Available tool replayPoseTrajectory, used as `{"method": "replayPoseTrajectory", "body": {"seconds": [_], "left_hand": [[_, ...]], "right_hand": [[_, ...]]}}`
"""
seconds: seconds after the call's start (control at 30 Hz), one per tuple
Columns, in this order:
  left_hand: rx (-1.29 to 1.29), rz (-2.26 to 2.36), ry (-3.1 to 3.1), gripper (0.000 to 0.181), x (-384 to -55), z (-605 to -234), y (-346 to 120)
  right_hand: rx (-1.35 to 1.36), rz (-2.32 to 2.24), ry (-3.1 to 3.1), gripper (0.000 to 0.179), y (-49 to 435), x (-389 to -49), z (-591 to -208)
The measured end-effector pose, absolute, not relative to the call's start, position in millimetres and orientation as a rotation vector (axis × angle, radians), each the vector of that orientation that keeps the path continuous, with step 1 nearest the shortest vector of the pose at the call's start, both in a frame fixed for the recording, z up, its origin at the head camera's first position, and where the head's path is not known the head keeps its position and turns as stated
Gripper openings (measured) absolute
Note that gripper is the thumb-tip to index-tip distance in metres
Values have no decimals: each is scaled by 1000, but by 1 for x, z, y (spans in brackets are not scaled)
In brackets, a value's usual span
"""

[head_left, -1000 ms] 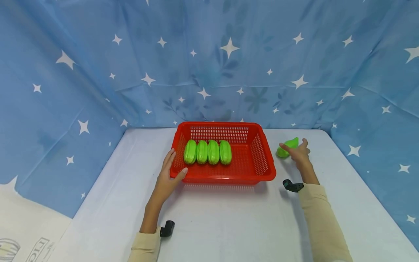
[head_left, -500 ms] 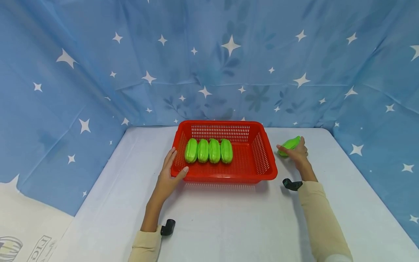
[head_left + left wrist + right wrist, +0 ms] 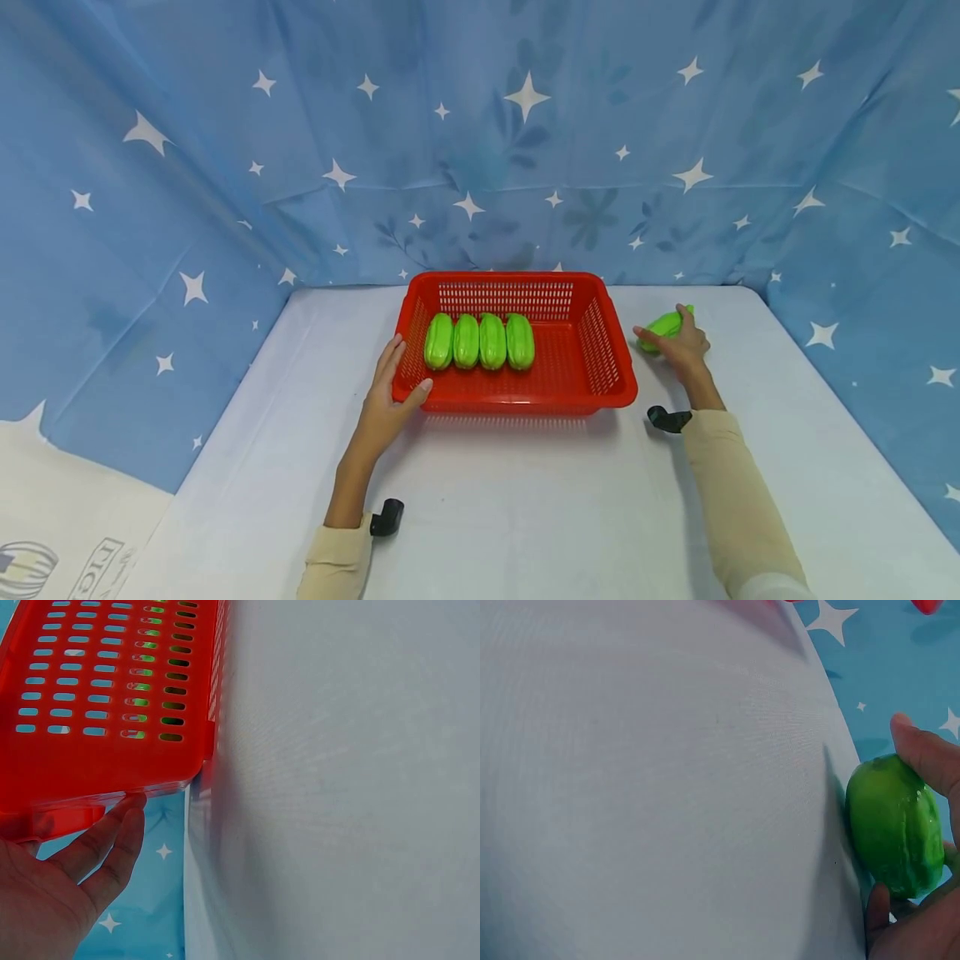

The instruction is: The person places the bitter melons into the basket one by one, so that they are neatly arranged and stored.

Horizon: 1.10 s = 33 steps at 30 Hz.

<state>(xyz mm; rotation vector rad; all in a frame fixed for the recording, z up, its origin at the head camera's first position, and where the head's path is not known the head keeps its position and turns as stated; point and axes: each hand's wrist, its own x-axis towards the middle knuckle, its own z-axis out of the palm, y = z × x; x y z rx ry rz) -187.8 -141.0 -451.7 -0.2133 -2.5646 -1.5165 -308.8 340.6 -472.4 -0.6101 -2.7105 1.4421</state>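
Note:
In the head view, a red plastic basket (image 3: 517, 400) sits on the table, with several ridged green fruits (image 3: 480, 343) lined up in its left half. My left hand (image 3: 384, 412) rests at its front left corner, thumb by the front rim and fingers along the left end. The left wrist view has those fairly straight fingers against the basket's wall (image 3: 90, 765). Right of the basket, my right hand (image 3: 681, 346) grips another ridged green fruit (image 3: 896, 825). Its thumb is on one end and the other fingers curl round the far side, partly hidden.
A white cloth covers the table (image 3: 517, 508). Blue star-patterned curtains (image 3: 480, 142) stand behind it and along both sides. A black wrist camera (image 3: 387, 517) is worn on the left sleeve, and another camera (image 3: 667, 419) on the right.
The right hand's fingers have closed round the loose green fruit. My left hand stays at the basket's corner, and the head view has shifted slightly.

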Motion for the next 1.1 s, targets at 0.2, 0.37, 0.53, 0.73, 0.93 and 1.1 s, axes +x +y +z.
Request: {"method": "replayPoseTrajectory", "body": {"seconds": [0.2, 0.37, 0.53, 0.73, 0.93, 1.1], "left_hand": [[-212, -1524, -2559, 81, -188, -451, -141], [-213, -1525, -2551, 81, -188, -450, -141], [-220, -1521, -2557, 81, -189, -451, -141], [-224, -1520, -2557, 81, -188, -452, -141], [-219, -1516, -2561, 81, -187, -451, -141], [-220, -1507, -2561, 82, -188, -450, -142]], "right_hand": [[-517, 1501, -2597, 107, 345, -306, -471], [-503, 1532, -2553, 113, 348, -303, -469], [-525, 1541, -2569, 115, 349, -299, -470], [-485, 1580, -2519, 113, 349, -296, -472], [-367, 1658, -2383, 106, 349, -295, -467], [-321, 1677, -2353, 103, 351, -296, -463]]}}
